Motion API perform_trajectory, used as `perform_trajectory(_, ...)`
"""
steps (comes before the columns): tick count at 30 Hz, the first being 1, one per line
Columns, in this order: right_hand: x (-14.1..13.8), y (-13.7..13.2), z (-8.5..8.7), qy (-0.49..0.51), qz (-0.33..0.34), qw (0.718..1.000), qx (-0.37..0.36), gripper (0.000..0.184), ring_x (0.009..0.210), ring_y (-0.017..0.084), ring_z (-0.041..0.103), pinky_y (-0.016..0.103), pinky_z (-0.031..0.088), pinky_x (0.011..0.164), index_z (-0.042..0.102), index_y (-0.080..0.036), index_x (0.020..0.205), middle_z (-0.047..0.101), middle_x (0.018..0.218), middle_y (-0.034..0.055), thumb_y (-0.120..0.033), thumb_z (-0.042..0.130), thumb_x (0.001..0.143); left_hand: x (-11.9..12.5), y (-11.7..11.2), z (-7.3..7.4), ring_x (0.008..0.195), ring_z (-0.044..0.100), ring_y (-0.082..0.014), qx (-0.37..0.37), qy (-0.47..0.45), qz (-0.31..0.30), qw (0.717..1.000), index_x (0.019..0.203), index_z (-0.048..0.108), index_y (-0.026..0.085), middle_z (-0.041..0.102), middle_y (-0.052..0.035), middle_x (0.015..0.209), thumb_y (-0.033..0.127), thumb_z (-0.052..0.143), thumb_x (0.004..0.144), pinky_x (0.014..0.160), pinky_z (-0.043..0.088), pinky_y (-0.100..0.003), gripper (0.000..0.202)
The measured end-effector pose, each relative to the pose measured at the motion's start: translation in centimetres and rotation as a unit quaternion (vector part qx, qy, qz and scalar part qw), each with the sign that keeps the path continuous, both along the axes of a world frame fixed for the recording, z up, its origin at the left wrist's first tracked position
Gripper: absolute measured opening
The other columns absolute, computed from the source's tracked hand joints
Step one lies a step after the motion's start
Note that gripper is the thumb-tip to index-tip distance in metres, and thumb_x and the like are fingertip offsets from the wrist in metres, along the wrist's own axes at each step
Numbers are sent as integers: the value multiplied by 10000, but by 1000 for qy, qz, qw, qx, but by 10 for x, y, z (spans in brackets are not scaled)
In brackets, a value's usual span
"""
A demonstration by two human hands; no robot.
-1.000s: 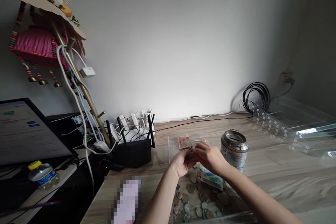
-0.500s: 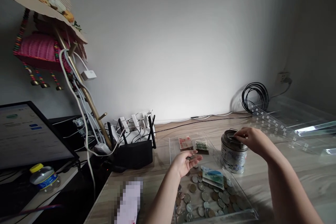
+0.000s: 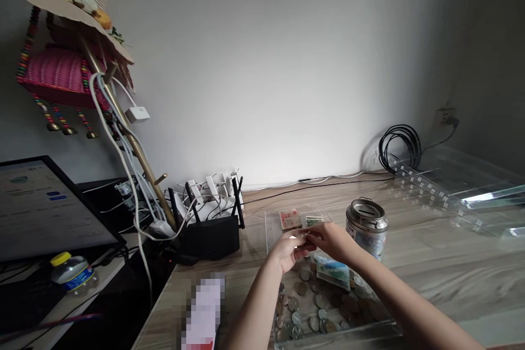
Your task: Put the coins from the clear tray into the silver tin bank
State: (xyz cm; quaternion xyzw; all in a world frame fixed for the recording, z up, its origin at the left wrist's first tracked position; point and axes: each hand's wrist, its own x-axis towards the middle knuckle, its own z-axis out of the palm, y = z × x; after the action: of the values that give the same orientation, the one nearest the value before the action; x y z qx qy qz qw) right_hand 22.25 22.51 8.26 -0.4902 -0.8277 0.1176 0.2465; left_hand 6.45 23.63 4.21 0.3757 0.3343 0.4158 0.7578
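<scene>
My left hand (image 3: 286, 250) is palm up and cupped above the clear tray (image 3: 268, 232), seemingly with coins in its palm. Over that palm, the pinched fingers of my right hand (image 3: 330, 239) meet those of the left; whatever is between them is hidden. Below both hands, many loose coins (image 3: 320, 301) lie in the tray. A greenish-blue banknote (image 3: 333, 272) rests on the coins. Further back in the tray are a red banknote (image 3: 290, 219) and a green banknote (image 3: 314, 221). A metal tin (image 3: 366, 227) with a slotted lid stands upright to the right.
To the left are a black router (image 3: 211, 243), a laptop screen (image 3: 49, 208) and a bottle with a yellow cap (image 3: 74, 274). A pixelated pale item (image 3: 205, 306) lies near the front. Clear plastic panels (image 3: 443, 197) and a coiled black cable (image 3: 400, 147) occupy the right rear.
My right hand has left the tin's lid and moved left onto my left palm. My left hand stays nearly where it was, and the slot in the lid now shows.
</scene>
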Motion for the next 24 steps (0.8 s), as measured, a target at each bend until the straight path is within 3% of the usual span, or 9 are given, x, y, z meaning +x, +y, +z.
perform_trajectory(5,5,19,-17,123,63,986,-93,245,612,137,572,207,398,528,648,-160,833,646,688,29,-215,481,661,1,-3,1,707,631,-172,0,21,-51,999,973,561,71,650,-143,801,175,590,706,458,440,-131,287)
perform_trajectory(7,2,17,-15,155,84,977,-118,263,580,133,570,200,400,501,646,-142,834,641,649,26,-176,473,639,2,-5,1,704,632,-183,-1,16,-58,998,998,543,90,649,-139,822,180,602,697,455,440,-141,320)
perform_trajectory(9,2,9,-7,168,76,979,-90,255,561,129,563,203,405,500,647,-146,826,636,627,22,-172,474,642,3,-5,2,697,633,-187,0,4,-59,998,1010,531,93,649,-144,829,190,598,701,454,441,-148,330)
perform_trajectory(11,11,-2,8,171,29,985,11,229,600,132,562,218,418,544,648,-168,822,641,680,30,-206,479,673,3,-4,2,685,632,-181,-7,-10,-40,999,972,542,62,650,-155,804,190,575,718,469,451,-152,287)
perform_trajectory(14,46,-13,32,142,-148,959,198,214,700,159,562,252,417,588,650,-220,815,636,811,42,-284,473,713,1,0,1,702,630,-176,-48,-32,36,998,872,561,21,650,-155,762,150,524,732,510,474,-152,194)
perform_trajectory(15,62,-14,37,116,-217,941,231,207,710,174,560,263,411,574,654,-236,800,632,828,42,-306,483,705,0,2,1,726,628,-181,-66,-41,61,995,854,560,19,649,-154,765,128,504,728,526,482,-154,176)
perform_trajectory(17,93,-9,42,52,-308,922,229,184,667,192,559,272,391,522,663,-254,753,633,796,34,-326,521,661,-2,5,0,789,617,-195,-94,-62,89,990,854,551,21,645,-159,803,72,463,702,566,494,-164,182)
perform_trajectory(20,123,5,36,-8,-287,942,174,156,625,184,565,263,388,516,669,-256,693,639,698,11,-278,534,619,-3,7,-2,852,599,-215,-113,-80,90,986,883,532,25,636,-170,850,8,416,649,635,507,-203,262)
perform_trajectory(24,124,14,30,-18,-218,960,176,172,630,169,569,261,403,569,666,-240,672,642,648,-2,-221,498,635,-2,5,-2,858,597,-223,-98,-70,80,989,892,520,19,632,-186,836,-12,404,649,634,504,-207,271)
